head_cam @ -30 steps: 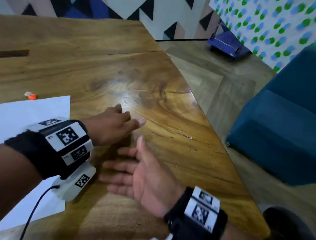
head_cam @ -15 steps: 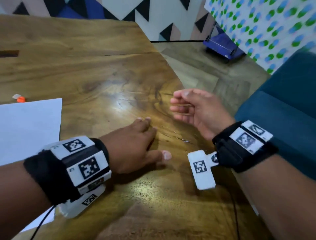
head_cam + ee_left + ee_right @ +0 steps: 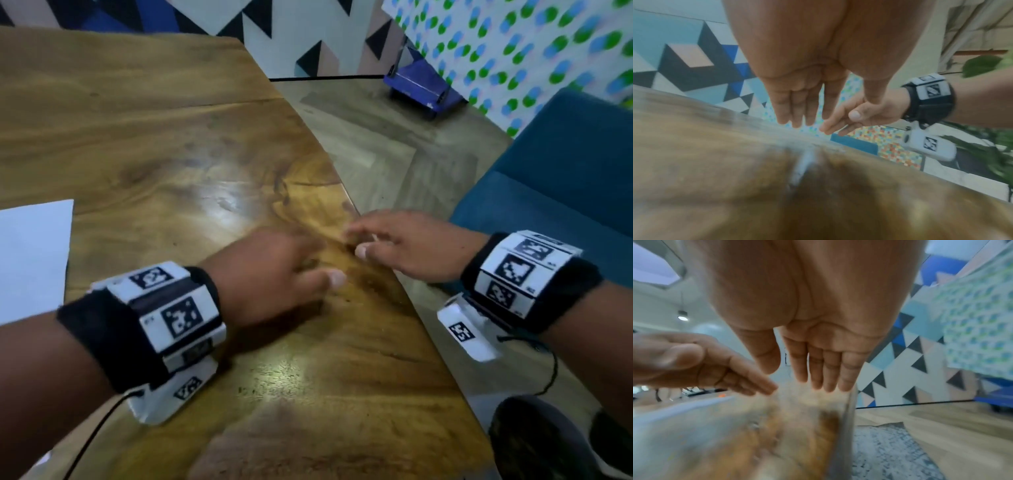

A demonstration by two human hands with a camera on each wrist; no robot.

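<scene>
Both hands hover palm down over the right edge of a wooden table (image 3: pixel 178 164). My left hand (image 3: pixel 274 270) reaches rightward with straight fingers (image 3: pixel 795 112) and holds nothing. My right hand (image 3: pixel 400 245) comes in from the right, its straight fingers (image 3: pixel 824 369) pointing at the left hand's fingertips. The two sets of fingertips nearly meet just above the table's edge (image 3: pixel 849 412). Both hands are blurred by motion. In the left wrist view my right hand (image 3: pixel 857 113) shows with the thumb laid along the fingers. No object lies between them.
A white sheet of paper (image 3: pixel 30 260) lies at the table's left. Right of the table are a wooden floor (image 3: pixel 394 144), a teal sofa (image 3: pixel 555 192) and a blue box (image 3: pixel 421 85) by the dotted wall. A dark shoe (image 3: pixel 534 442) is at bottom right.
My right hand turned from palm up near the table's front to palm down at the right edge. My left hand slid rightward to meet it. The view shifted right.
</scene>
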